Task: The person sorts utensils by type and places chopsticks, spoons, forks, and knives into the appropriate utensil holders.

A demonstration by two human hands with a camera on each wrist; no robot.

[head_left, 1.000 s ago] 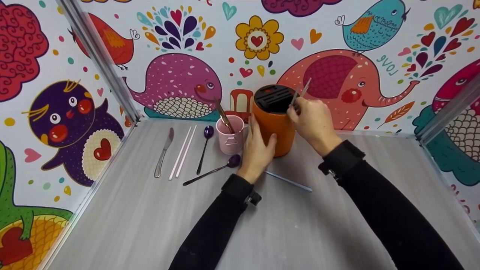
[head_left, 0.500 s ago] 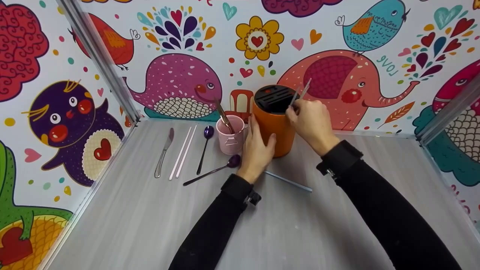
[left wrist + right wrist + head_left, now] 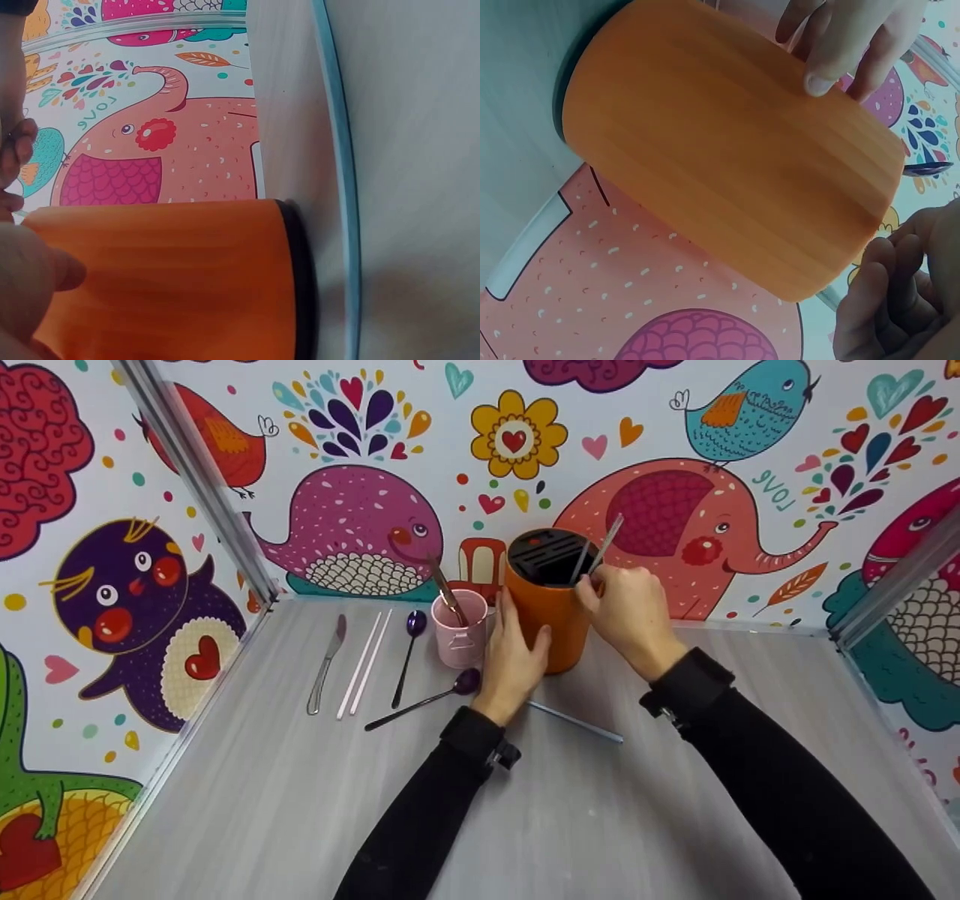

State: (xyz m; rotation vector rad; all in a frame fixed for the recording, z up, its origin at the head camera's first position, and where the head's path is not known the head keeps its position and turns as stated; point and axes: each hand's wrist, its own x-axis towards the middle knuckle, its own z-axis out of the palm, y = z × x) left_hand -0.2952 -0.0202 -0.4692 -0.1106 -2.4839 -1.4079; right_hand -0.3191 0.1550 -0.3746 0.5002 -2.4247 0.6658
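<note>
In the head view an orange cylindrical utensil holder (image 3: 551, 622) with a slotted black top (image 3: 544, 551) stands upright by the back wall. My left hand (image 3: 514, 664) rests against its left side, fingers mostly straight and thumb apart; the left wrist view shows its thumb (image 3: 69, 271) on the orange wall. My right hand (image 3: 630, 607), fingers curled, pinches thin pale grey sticks (image 3: 609, 540) at the holder's right rim. Two stick ends show above the fingers; whether both are held, and their exact kind, I cannot tell. The curled fingers (image 3: 889, 281) hide their lower ends.
A pink mug (image 3: 459, 649) holding a brownish utensil (image 3: 448, 596) stands left of the holder. On the table lie a knife (image 3: 328, 664), pink chopsticks (image 3: 364, 667), two dark purple spoons (image 3: 415, 624) and a blue-grey straw-like stick (image 3: 577, 721). Printed panels enclose the back and sides.
The grey sticks have shifted slightly left over the holder's opening, and my right wrist has moved a little to the right. My left hand stays against the holder.
</note>
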